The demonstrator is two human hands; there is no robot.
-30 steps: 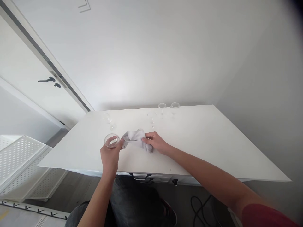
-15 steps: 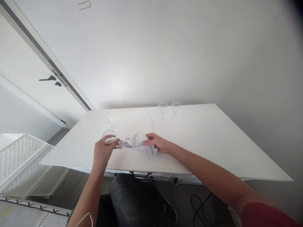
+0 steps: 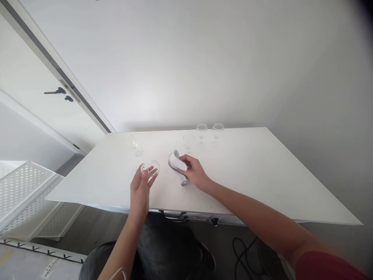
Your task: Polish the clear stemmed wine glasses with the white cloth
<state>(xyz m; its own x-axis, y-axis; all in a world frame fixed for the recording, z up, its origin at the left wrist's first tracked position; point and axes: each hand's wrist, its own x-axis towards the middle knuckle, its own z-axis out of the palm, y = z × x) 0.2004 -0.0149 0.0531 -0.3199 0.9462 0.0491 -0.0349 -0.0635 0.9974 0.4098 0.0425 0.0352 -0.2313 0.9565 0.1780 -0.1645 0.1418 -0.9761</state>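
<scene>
My left hand (image 3: 142,182) is closed on a clear wine glass (image 3: 154,167), which is tilted with its bowl toward the right. Fingers show through the glass. To the right, my right hand (image 3: 194,170) grips a bunched white cloth (image 3: 177,165) that hangs just above the tabletop, apart from the glass. Another clear glass (image 3: 134,144) lies on its side behind my left hand. Beyond the cloth, a stemmed glass (image 3: 189,140) stands upright, with a second glass (image 3: 201,132) and a third glass (image 3: 218,132) toward the back edge.
The white tabletop (image 3: 256,171) runs up to a plain wall. Drawer handles (image 3: 172,214) jut from its front, close to my legs. White perforated racks (image 3: 23,194) stand on the floor at left, near a door (image 3: 37,77). A black cable (image 3: 244,252) lies below.
My left hand has moved right and turned the glass onto a tilt. The cloth, earlier stretched between both hands, is now bunched in my right hand alone.
</scene>
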